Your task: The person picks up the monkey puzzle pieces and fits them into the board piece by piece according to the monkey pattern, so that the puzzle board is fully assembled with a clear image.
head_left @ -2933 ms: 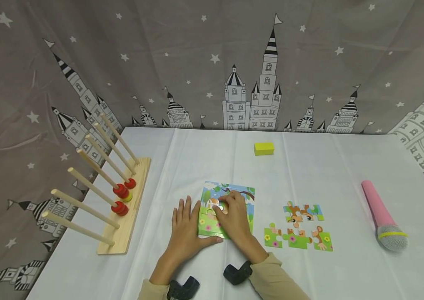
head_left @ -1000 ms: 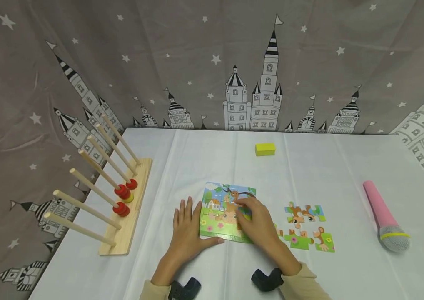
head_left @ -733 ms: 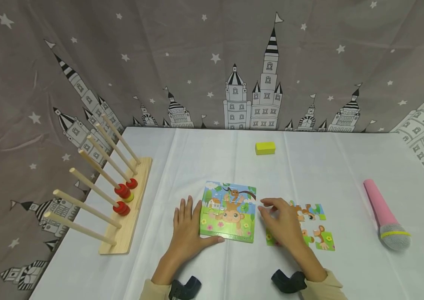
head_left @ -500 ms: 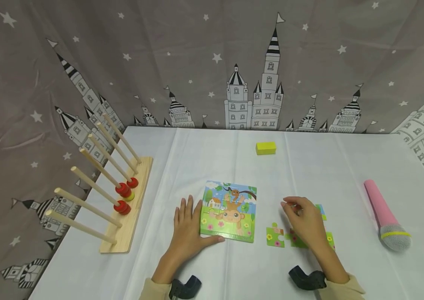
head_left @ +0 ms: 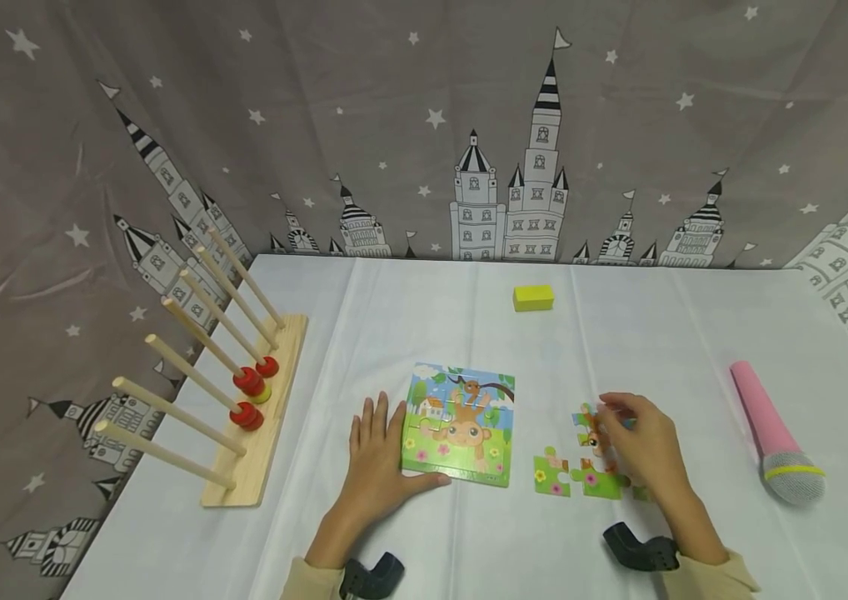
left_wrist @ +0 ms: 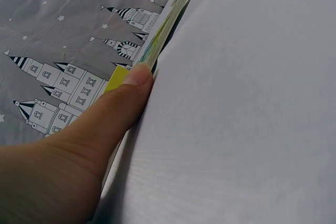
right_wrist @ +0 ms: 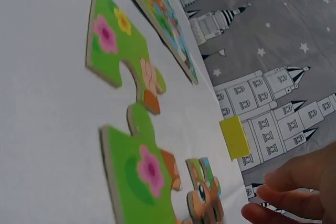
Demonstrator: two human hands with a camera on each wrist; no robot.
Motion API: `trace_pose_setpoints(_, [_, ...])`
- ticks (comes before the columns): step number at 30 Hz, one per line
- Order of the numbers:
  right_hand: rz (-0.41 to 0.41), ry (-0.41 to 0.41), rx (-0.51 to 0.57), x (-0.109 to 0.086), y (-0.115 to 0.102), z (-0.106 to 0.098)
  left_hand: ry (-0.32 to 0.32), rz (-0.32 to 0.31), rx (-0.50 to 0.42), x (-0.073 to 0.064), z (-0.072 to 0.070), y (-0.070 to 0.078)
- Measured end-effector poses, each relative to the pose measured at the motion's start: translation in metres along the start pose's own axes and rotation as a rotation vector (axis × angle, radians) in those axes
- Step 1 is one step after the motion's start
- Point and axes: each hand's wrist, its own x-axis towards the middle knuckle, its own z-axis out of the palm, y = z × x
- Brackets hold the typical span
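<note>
My left hand [head_left: 375, 462] lies spread and flat on the cloth at the left side of the square puzzle board [head_left: 457, 423], which bears a monkey picture. In the left wrist view its thumb [left_wrist: 118, 100] rests along the board's front edge. My right hand [head_left: 649, 442] hovers over the loose jigsaw pieces, its fingers bent and partly hiding them. A monkey-eye piece [right_wrist: 202, 195] is beside those fingers [right_wrist: 299, 182], with nothing visible between them. Two green flower pieces [right_wrist: 118, 32] lie nearer the board; another green piece [head_left: 641, 493] shows beneath the wrist.
On the left stands a wooden peg rack [head_left: 262, 417] with red and yellow rings on some pegs. A yellow block [head_left: 533, 297] sits toward the back. At the right lies a pink toy microphone [head_left: 772, 433]. A grey castle-print curtain [head_left: 364, 100] hangs behind the white table.
My right hand has left the puzzle board and moved right to the loose pieces, uncovering the monkey picture. The left hand has stayed in place.
</note>
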Motion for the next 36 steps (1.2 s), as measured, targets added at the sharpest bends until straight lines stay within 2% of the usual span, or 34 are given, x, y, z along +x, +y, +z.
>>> trace_pose_setpoints(8, [0.013,-0.126,-0.013,0.001,0.010,-0.001,-0.005,0.003,-0.011,-0.001,-0.001,0.002])
trace_pose_setpoints(15, [-0.150,-0.205,-0.034,0.002,0.019,-0.004,-0.004,-0.001,-0.010,-0.001,-0.001,0.001])
trace_pose_setpoints(20, [-0.183,-0.252,-0.034,0.001,0.024,-0.005,-0.009,-0.008,-0.014,-0.001,-0.001,0.001])
trace_pose_setpoints(23, [-0.206,-0.238,-0.055,-0.001,0.025,-0.002,-0.011,-0.009,-0.013,-0.001,-0.001,0.001])
trace_pose_setpoints(28, [-0.241,-0.170,-0.118,-0.006,0.025,0.005,-0.017,-0.013,-0.010,-0.002,-0.001,0.000])
trace_pose_setpoints(36, [-0.233,-0.075,-0.185,-0.012,0.016,0.013,-0.017,-0.013,-0.002,-0.001,0.000,-0.002])
